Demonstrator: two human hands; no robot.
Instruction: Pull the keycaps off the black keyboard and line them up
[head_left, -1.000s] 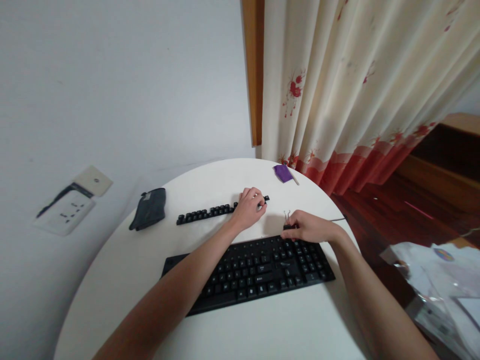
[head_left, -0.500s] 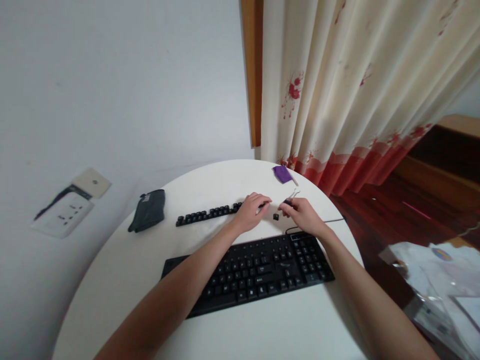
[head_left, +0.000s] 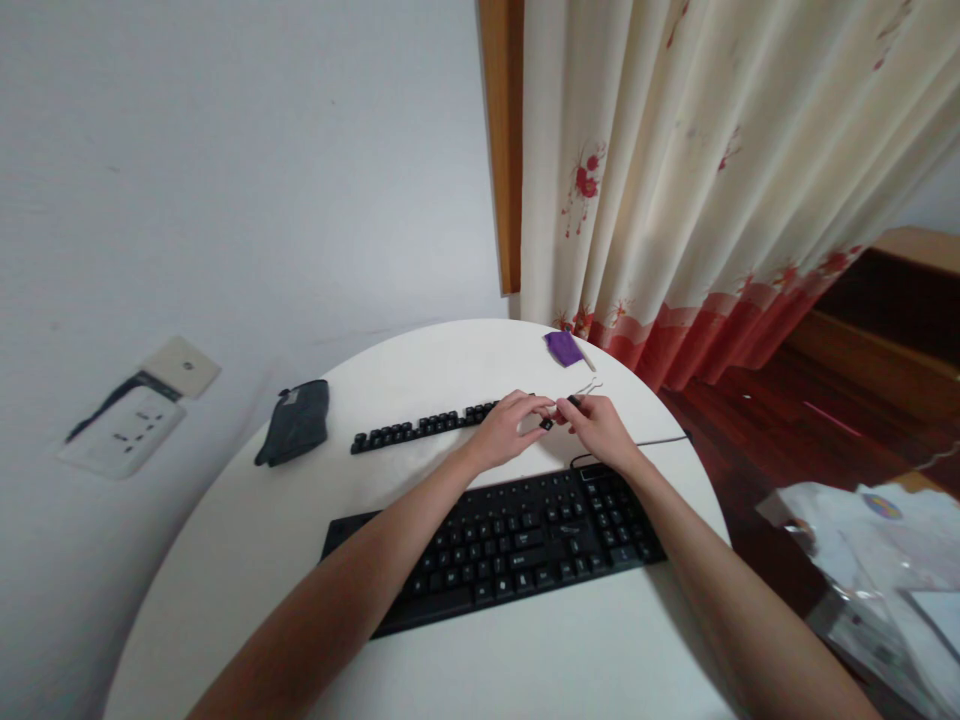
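Note:
My left hand (head_left: 511, 430) is closed, its thumb and fingertips at a small black keycap (head_left: 547, 424). Right beside it, my right hand (head_left: 600, 428) wraps round the dark handle of a wire keycap puller (head_left: 591, 385). The puller's thin wire ends point away, up and to the right. Fingertips of both hands almost meet over the keycap. Behind my left hand runs a row of black keycaps (head_left: 409, 430), partly covered by that hand. A black keyboard (head_left: 517, 545) lies under my forearms, with a patch of keys gone near its right middle.
A dark pouch (head_left: 296, 422) lies at the left of the round white table (head_left: 420, 365). A purple cloth piece (head_left: 564, 348) is at the far edge. The keyboard's cable (head_left: 660, 441) runs off to the right. Plastic bags (head_left: 862, 540) sit beyond the table's right side.
My left fingers have moved right and closed at the keycap, which has shifted slightly left and up. My right hand stays on the puller, nearer my left.

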